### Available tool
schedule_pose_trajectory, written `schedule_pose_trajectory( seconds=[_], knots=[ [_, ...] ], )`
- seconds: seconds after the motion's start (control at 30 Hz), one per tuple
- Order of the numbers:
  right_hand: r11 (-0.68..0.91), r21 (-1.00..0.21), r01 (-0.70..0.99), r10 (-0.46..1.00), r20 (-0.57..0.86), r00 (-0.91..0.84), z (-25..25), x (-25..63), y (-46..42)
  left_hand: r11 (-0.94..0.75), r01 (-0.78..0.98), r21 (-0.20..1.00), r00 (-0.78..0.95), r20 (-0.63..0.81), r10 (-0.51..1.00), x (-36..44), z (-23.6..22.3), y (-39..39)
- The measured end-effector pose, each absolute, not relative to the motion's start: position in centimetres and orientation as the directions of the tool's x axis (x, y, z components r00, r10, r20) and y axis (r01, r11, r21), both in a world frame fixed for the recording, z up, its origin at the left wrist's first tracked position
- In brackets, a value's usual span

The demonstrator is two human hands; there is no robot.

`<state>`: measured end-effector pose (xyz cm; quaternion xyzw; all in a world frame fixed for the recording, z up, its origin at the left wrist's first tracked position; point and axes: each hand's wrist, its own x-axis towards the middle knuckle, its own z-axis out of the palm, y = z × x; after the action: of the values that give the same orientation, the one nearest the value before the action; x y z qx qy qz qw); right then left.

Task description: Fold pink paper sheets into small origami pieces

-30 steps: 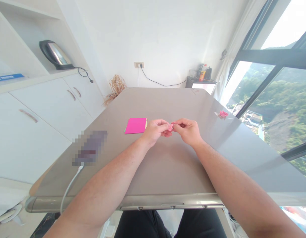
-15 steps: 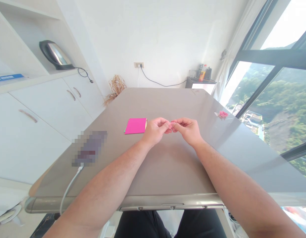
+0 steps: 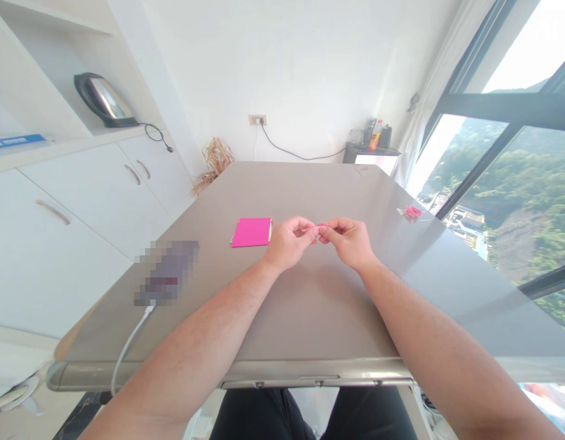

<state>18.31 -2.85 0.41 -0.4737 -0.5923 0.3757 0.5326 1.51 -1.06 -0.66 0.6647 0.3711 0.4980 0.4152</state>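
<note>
Over the middle of the table, my left hand (image 3: 287, 242) and my right hand (image 3: 349, 242) meet almost fingertip to fingertip. Both pinch a small pink piece of paper (image 3: 317, 228), mostly covered by the fingers, so its exact shape is hidden. Just left of my left hand lies a stack of square coloured paper (image 3: 251, 232) with a bright pink sheet on top and green and yellow edges peeking out. Farther off to the right, a small crumpled pink item (image 3: 412, 211) rests beside something clear, perhaps plastic.
The grey-brown table (image 3: 305, 305) has a raised front rim near my legs. At the left a blurred-out phone-like device (image 3: 170, 269) is joined to a white cable (image 3: 129, 342). Beyond stand a kettle (image 3: 108, 101) on a shelf and a small dark cabinet (image 3: 372, 153) with bottles.
My fingertips have shifted slightly around the pink paper, and more of it now shows as a thin strip between them. The paper stack and the crumpled pink item stay put.
</note>
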Motion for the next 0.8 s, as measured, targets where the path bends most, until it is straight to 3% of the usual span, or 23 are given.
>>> schedule_pose_trajectory(
  seconds=[0.53,0.8],
  knots=[
    [0.310,-0.926,0.216,0.949,0.316,-0.011,0.49,18.13,-3.12,-0.383,0.026,0.924,0.228,0.367,0.902,1.66,-0.64,-1.02],
    [0.296,-0.950,0.095,0.955,0.295,-0.027,-0.13,18.36,-2.69,-0.309,-0.084,0.947,0.204,0.320,0.925,1.66,-0.52,-1.08]
  ],
)
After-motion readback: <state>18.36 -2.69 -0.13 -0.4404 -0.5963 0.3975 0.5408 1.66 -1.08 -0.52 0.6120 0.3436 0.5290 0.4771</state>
